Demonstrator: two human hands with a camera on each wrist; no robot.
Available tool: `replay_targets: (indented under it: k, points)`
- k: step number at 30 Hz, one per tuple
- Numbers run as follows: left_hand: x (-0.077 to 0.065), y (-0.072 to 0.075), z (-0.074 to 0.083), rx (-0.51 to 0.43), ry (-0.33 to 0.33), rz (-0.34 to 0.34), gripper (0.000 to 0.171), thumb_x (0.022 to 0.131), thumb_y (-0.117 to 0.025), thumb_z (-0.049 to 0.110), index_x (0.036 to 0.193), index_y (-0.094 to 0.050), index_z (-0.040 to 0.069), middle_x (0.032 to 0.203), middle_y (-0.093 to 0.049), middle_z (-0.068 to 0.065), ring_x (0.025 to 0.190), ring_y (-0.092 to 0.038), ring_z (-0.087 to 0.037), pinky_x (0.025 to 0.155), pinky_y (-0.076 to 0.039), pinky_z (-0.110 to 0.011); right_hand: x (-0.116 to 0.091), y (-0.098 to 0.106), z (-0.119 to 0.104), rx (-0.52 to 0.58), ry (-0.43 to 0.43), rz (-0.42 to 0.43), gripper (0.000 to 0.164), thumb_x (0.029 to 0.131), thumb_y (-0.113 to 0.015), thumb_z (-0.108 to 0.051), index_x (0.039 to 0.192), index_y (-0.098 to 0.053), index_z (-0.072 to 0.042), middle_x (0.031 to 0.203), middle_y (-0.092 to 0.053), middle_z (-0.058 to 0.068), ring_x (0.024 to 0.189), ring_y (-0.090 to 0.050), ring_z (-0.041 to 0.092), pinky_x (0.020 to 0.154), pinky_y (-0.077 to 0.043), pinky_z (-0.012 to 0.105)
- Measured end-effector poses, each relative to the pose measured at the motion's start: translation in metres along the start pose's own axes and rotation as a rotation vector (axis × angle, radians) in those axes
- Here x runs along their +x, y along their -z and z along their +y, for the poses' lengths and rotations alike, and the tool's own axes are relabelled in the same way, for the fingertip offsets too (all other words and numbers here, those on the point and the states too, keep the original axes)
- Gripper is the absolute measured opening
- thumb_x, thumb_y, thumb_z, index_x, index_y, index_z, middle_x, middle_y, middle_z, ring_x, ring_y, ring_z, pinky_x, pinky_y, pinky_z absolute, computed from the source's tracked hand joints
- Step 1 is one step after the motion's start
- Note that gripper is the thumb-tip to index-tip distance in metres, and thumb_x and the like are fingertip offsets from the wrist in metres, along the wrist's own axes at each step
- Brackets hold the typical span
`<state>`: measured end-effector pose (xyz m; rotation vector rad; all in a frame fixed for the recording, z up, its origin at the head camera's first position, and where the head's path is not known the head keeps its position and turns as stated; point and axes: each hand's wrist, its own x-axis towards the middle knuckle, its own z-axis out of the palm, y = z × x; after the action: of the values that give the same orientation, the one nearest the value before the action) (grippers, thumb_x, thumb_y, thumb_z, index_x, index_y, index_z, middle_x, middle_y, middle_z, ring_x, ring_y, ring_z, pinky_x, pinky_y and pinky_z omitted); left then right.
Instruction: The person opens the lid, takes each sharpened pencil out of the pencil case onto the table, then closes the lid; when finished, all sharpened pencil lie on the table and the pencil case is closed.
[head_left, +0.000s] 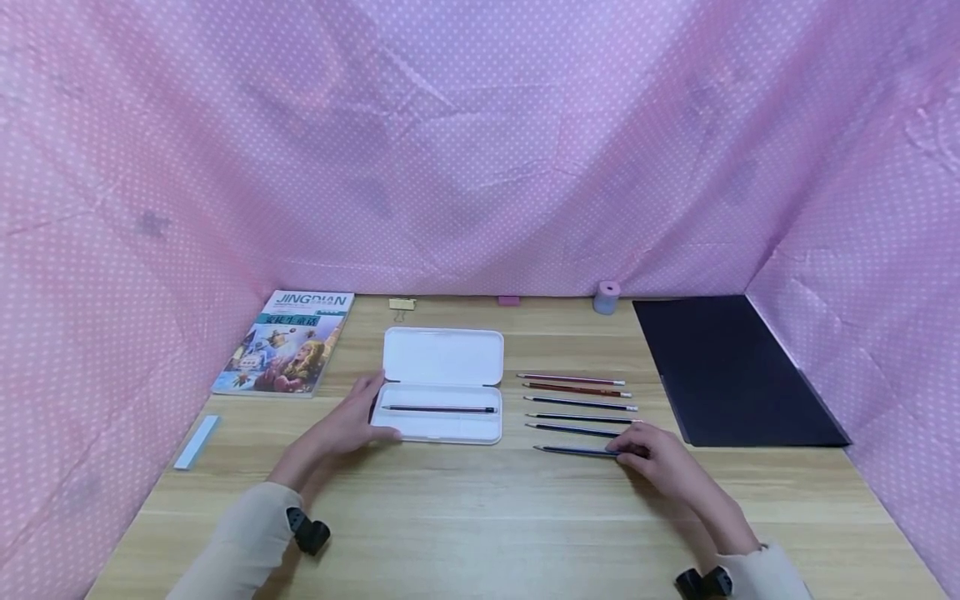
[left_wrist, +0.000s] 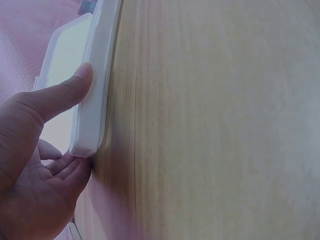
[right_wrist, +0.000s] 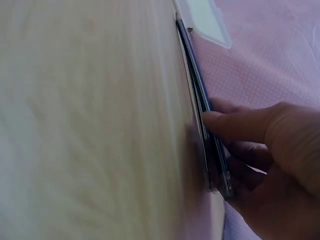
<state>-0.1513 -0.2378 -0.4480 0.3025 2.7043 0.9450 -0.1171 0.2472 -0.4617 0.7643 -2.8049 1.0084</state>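
Observation:
An open white pencil case (head_left: pixel 442 356) lies in the middle of the table with its lid folded back. One dark pencil (head_left: pixel 438 409) rests inside its tray. My left hand (head_left: pixel 347 427) holds the case at its left end; in the left wrist view the thumb (left_wrist: pixel 75 87) lies along the front wall and the fingers curl at the corner. To the right of the case, my right hand (head_left: pixel 658 458) pinches the nearest pencil (head_left: pixel 573 451) of a row between thumb and fingers, close to its rear end. The right wrist view shows that dark pencil (right_wrist: pixel 196 67) along the fingertips.
Behind the held pencil, several more pencils (head_left: pixel 573 379) lie side by side. A black folder (head_left: pixel 738 371) is at the right, a book (head_left: pixel 288 342) and a light blue strip (head_left: pixel 197 442) at the left. A binder clip (head_left: pixel 402 304), pink block (head_left: pixel 509 301) and small cylinder (head_left: pixel 606 298) line the back edge.

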Motion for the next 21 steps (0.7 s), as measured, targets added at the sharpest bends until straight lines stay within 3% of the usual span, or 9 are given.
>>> replay_targets:
  k: [10, 21]
  points:
    - [0.0008, 0.0005, 0.0004, 0.013, 0.011, -0.009, 0.116, 0.068, -0.074, 0.054, 0.149, -0.003, 0.009, 0.148, -0.013, -0.018, 0.135, -0.019, -0.039, 0.108, -0.018, -0.055, -0.0048, -0.0082, 0.0014, 0.003, -0.016, 0.044, 0.025, 0.078, -0.071, -0.002, 0.092, -0.071, -0.022, 0.087, -0.061, -0.013, 0.078, -0.055, 0.002, 0.067, -0.048, 0.021]
    - [0.0007, -0.0004, -0.0006, 0.012, 0.008, -0.009, 0.117, 0.068, -0.073, 0.056, 0.149, -0.003, 0.010, 0.148, -0.014, -0.017, 0.135, -0.019, -0.038, 0.108, -0.018, -0.055, -0.0061, -0.0103, 0.0045, 0.021, -0.009, 0.093, 0.026, 0.075, -0.071, 0.002, 0.091, -0.072, -0.018, 0.088, -0.061, -0.010, 0.082, -0.057, 0.005, 0.069, -0.047, 0.018]
